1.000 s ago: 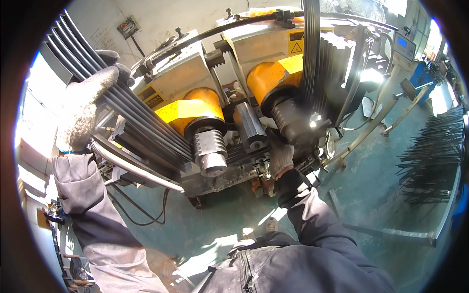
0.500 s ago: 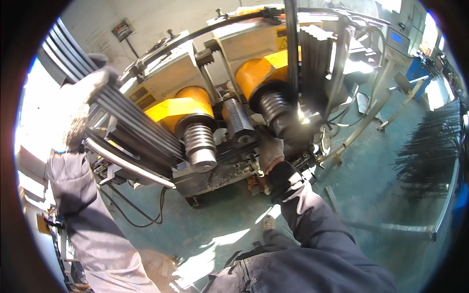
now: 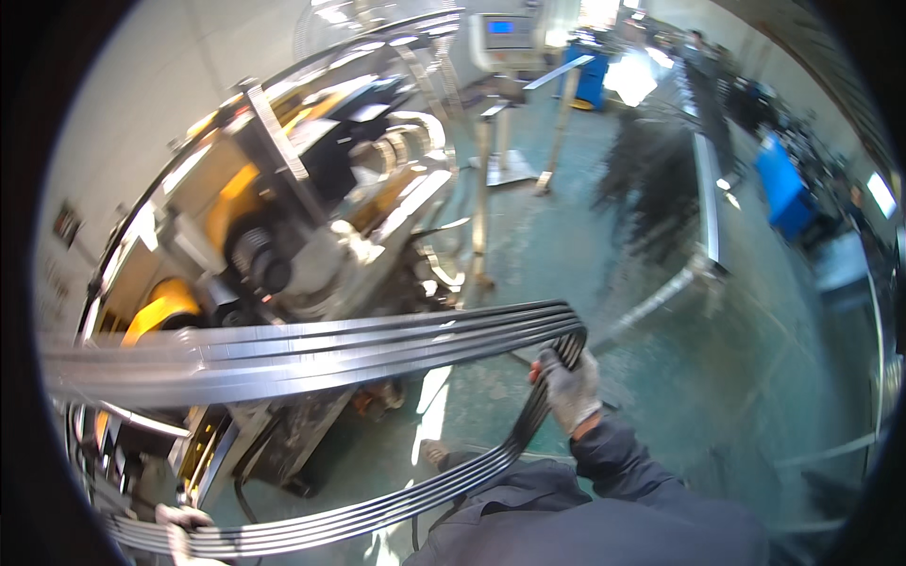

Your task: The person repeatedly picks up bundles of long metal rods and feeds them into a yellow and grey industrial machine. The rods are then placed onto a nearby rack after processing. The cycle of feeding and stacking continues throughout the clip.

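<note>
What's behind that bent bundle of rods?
Behind the bundle of rods are a yellow-and-black machine and green floor. Machine parts covered by its upper stretch can't be seen.

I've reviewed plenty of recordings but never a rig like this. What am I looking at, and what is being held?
There is no robot: a person works with gloved hands, filmed by a fisheye camera on their head, looking down, so straight edges curve. The right hand grips a bundle of dark bars just below their bend; the left hand holds the lower run. At left stands a machine with yellow parts. Beyond, on the green floor, stands a box with a blue screen. Much is motion-blurred.
</note>
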{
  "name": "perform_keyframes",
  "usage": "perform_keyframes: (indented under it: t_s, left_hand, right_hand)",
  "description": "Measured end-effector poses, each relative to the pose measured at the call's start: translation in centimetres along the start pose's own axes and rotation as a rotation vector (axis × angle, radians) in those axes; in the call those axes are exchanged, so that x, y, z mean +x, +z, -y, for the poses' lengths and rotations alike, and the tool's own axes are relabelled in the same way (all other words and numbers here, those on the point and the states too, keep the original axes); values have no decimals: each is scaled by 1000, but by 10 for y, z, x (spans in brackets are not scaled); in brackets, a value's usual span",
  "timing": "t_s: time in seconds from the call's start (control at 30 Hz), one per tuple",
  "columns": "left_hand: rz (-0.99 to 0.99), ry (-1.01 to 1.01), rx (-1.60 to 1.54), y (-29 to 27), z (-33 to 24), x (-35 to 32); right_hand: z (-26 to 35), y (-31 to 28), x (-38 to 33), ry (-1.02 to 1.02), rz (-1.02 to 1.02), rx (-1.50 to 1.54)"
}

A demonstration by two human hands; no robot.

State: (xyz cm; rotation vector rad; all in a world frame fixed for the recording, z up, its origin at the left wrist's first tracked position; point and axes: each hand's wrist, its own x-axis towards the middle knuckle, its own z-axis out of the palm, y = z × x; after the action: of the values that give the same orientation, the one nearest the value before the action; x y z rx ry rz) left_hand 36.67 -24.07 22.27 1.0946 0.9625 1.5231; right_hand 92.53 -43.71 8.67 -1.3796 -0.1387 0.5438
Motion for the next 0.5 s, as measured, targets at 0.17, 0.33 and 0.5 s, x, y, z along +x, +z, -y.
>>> perform_keyframes:
  t_s: [0.17, 0.33, 0.5]
  left_hand:
    - [37, -899, -662, 70, 191, -175]
    - [182, -1264, -470, 150, 286, -277]
    - [-2, -1386, -270, 230, 282, -306]
  right_hand:
    - [115, -178, 27, -469, -318, -351]
    - [212, -298, 122, -800, -546, -1173]
    - [200, -420, 305, -620, -700, -1526]
